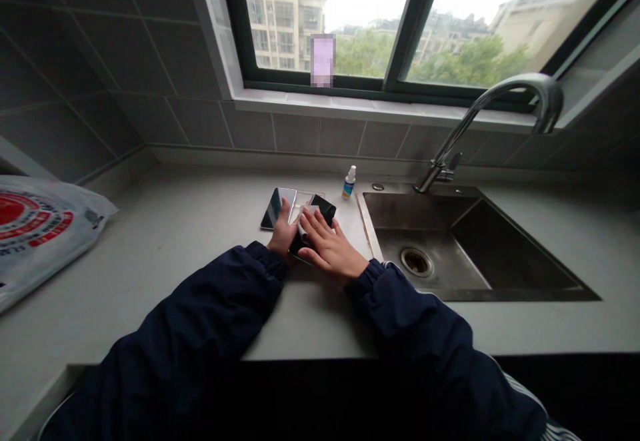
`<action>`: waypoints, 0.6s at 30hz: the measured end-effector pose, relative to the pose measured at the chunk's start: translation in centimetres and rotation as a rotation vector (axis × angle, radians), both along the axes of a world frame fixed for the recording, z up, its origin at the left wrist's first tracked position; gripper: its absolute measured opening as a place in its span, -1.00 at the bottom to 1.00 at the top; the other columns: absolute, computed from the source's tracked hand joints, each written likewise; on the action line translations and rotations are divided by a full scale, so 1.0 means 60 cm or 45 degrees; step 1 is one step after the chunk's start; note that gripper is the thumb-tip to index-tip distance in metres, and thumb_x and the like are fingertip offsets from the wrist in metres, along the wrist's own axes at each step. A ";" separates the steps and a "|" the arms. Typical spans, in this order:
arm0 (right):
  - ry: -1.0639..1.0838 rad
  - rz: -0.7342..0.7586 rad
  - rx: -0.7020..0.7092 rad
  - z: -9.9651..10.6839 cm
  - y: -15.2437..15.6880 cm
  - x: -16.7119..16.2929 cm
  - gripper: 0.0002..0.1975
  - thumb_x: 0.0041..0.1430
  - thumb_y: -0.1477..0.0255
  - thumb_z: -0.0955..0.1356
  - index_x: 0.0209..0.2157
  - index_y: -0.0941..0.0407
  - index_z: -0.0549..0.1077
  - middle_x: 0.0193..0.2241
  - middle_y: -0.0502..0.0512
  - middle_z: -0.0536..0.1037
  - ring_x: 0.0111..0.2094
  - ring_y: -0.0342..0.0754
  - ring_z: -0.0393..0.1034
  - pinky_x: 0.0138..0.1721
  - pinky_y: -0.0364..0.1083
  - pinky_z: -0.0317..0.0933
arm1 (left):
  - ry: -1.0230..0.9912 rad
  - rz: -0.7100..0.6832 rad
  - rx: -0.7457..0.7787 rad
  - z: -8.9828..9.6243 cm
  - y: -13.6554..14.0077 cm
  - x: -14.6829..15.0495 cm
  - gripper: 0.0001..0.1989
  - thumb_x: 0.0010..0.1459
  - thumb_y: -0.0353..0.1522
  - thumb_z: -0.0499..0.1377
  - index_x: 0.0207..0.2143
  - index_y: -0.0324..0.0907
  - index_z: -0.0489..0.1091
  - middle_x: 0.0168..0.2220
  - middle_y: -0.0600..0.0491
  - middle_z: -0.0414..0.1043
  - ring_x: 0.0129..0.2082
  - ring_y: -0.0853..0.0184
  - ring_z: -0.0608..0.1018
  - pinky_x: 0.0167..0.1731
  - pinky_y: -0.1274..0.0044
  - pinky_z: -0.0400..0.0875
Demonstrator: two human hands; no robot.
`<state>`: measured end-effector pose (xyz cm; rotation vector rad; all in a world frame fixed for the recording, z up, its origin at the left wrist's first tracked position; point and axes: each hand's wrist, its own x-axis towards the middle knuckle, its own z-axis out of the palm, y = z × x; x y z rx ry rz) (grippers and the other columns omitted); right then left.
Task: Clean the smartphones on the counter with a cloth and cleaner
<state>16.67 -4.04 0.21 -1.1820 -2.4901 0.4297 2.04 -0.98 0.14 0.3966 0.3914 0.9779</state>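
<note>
My left hand (283,231) grips the left side of a dark, glossy phone (324,206), its thumb pointing up. My right hand (330,244) lies over the phone with its fingers stretched out and its thumb apart. Beneath those fingers is a pale grey cloth (303,233), pressed against the phone's face and partly hidden. Just left of my left hand, a second phone (276,209) with a light rim rests on the counter, screen up. Behind my right hand stands a small spray bottle (349,184) with a white cap and a blue and yellow label.
To the right, a steel sink (473,294) is set into the white counter (200,208), with a curved chrome faucet (480,104) behind it. A printed plastic bag (45,228) occupies the far left. The window sill (380,109) runs along the back wall.
</note>
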 end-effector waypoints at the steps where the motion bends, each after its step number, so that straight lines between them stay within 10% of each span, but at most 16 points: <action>1: 0.013 -0.053 0.018 -0.003 0.003 0.001 -0.22 0.41 0.02 0.17 0.47 0.00 -0.23 0.48 0.18 -0.22 0.49 0.23 -0.40 0.35 0.47 -0.30 | -0.020 -0.025 0.014 0.000 -0.002 0.001 -0.14 0.29 0.20 -0.19 0.39 -0.19 0.14 0.09 -0.21 0.50 0.14 0.01 0.53 0.19 0.16 0.35; 18: 0.252 -0.167 0.227 -0.004 0.022 0.021 -0.44 0.45 0.24 0.18 0.39 0.09 0.19 0.40 0.23 0.15 0.45 0.13 -0.08 0.40 0.30 -0.19 | 0.002 -0.227 0.035 0.008 -0.003 -0.014 -0.28 0.32 0.09 -0.10 0.36 -0.10 0.19 0.11 -0.18 0.48 0.06 -0.08 0.57 0.09 0.03 0.42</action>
